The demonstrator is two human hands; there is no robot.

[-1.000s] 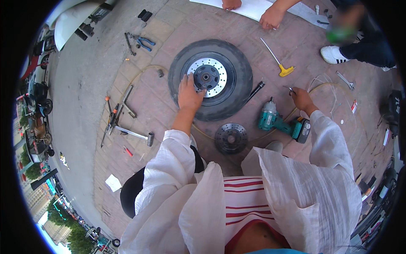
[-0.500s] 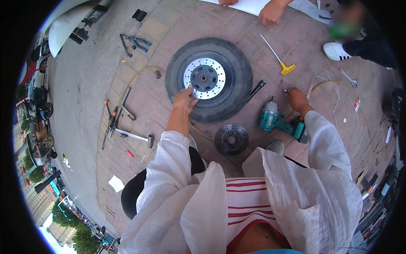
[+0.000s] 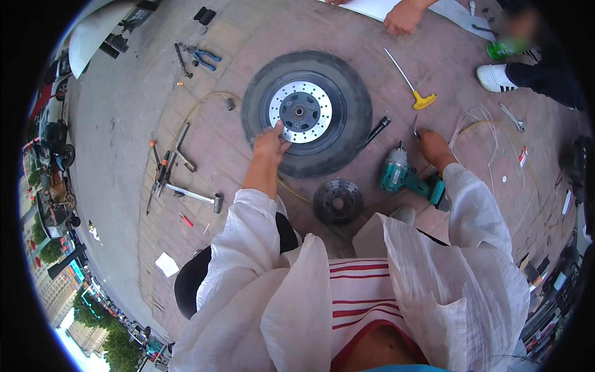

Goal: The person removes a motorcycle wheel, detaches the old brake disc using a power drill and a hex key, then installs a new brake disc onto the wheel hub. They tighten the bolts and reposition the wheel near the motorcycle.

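Observation:
In front of me a wheel with a black tyre [image 3: 353,93] lies flat, a silver drilled brake disc [image 3: 318,128] at its centre. My left hand [image 3: 269,147] is closed at the disc's near left edge, its fingertips on the metal. To the right, my right hand [image 3: 435,149] is low over the paving, fingers closed around a thin metal tool [image 3: 416,123] whose end sticks out; its kind is too small to tell. Beside that hand lies a green cordless impact wrench [image 3: 394,172]. A second, darker brake disc [image 3: 338,202] rests on the ground near my feet.
A yellow T-handled hex key [image 3: 423,100] lies beyond my right hand. Pliers [image 3: 204,59], a socket wrench [image 3: 195,194] and other tools are at the left. A black rod [image 3: 378,129] touches the tyre. Another person's hand [image 3: 401,18] and white shoe [image 3: 494,77] are at the far right.
The whole view has shifted slightly. Both my hands keep nearly the same places, the left at the disc and the right by the impact wrench.

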